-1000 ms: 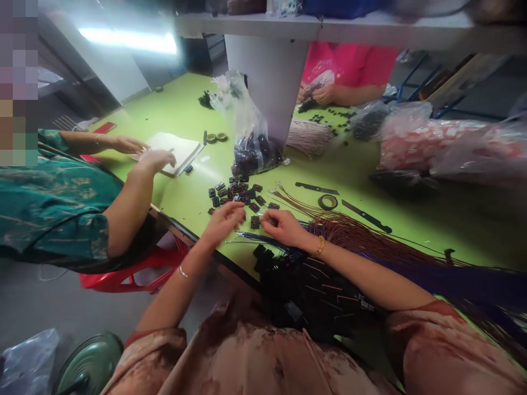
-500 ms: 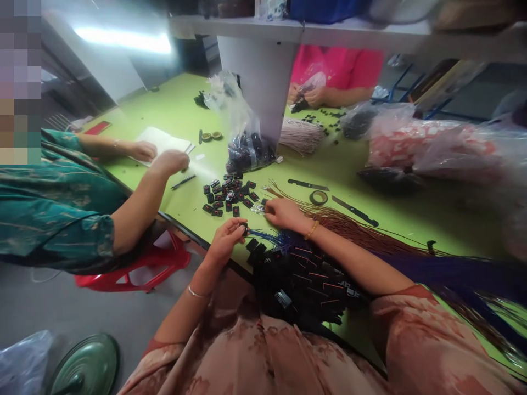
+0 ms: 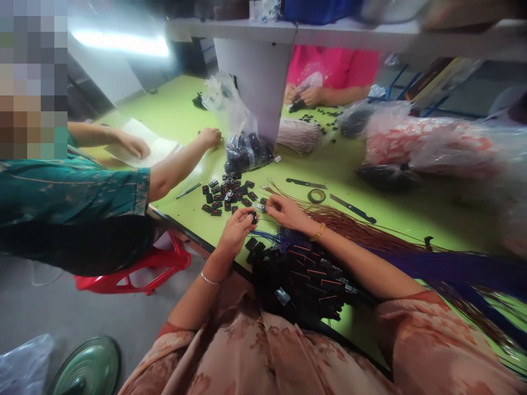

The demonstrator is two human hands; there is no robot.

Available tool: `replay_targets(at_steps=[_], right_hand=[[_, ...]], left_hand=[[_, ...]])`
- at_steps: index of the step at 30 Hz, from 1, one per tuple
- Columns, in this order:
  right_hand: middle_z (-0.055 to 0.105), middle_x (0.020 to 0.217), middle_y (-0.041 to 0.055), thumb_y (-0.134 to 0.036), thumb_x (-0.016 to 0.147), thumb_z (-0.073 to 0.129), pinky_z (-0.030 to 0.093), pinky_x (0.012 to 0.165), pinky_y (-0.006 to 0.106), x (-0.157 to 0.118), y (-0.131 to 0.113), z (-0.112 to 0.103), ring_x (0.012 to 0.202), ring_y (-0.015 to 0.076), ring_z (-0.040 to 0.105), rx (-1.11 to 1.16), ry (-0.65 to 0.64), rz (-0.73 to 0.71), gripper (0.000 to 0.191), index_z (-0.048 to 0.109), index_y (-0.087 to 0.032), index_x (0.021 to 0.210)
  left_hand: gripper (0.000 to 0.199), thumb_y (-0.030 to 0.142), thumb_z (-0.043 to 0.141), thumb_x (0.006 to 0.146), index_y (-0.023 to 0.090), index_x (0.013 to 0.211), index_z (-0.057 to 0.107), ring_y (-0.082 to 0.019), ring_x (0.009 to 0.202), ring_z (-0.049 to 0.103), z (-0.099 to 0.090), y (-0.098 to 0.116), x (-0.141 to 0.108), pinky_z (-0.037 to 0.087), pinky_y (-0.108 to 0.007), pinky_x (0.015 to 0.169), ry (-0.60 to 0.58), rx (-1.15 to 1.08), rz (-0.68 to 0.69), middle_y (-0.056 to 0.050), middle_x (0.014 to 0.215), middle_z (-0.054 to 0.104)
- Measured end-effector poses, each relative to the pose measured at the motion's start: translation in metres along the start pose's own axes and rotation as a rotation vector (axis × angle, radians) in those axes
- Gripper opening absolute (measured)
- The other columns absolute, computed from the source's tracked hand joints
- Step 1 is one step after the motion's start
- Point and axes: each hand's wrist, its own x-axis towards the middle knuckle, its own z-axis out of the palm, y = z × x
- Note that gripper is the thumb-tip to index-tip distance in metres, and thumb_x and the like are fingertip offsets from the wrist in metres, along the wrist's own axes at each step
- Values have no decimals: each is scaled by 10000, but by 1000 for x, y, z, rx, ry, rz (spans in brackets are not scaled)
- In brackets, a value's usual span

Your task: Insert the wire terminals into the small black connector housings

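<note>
My left hand (image 3: 237, 230) pinches a small black plastic connector housing (image 3: 253, 218) between thumb and fingertips. Close beside it, my right hand (image 3: 290, 212) is closed in a pinch near silver wire ends (image 3: 259, 207); what its fingers hold is too small to make out. Loose black housings (image 3: 217, 198) with red marks lie beyond my left hand. Blue wires (image 3: 267, 236) run below both hands. Under my right forearm spread brown wires (image 3: 349, 226). A heap of black housings with wires (image 3: 304, 280) sits right in front of my body.
A roll of tape (image 3: 317, 196) lies between two dark blades (image 3: 353, 208). Behind stands a plastic bag of black parts (image 3: 247, 151) by a white post (image 3: 255, 82). At left a co-worker's arm (image 3: 177, 173) reaches across the table; another person (image 3: 333, 77) works opposite.
My left hand has moved right and slightly up, bringing the housing close to my right hand. The co-worker at left has stretched an arm toward the tape rolls by the bag.
</note>
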Motion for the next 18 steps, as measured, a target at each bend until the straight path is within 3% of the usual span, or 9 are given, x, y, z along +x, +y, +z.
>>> replay_targets(at_steps=[7,13,18], right_hand=[[527,647,-29,-254,807,523,313,550,205,-9,-6,0,569,83,409,227,-3,-17,117,580,-158,771],[509,610,-24,-226,764,521,300,558,218,-12,-9,3,570,92,409,88,47,-37,114,535,-169,667],[520,640,-18,-207,722,535,298,559,219,-14,-10,3,571,97,416,7,62,-80,39,531,-178,697]], left_hand=[[213,139,706,716,164,919,645,-88,744,595,9,-8,12,480,-222,708,-63,-156,-67,-19,859,648],[209,143,681,746,169,949,642,-89,751,600,7,-10,15,481,-225,721,-104,-168,-78,-26,873,646],[212,149,684,741,173,948,646,-88,736,600,7,-11,16,482,-227,717,-120,-169,-74,-24,867,647]])
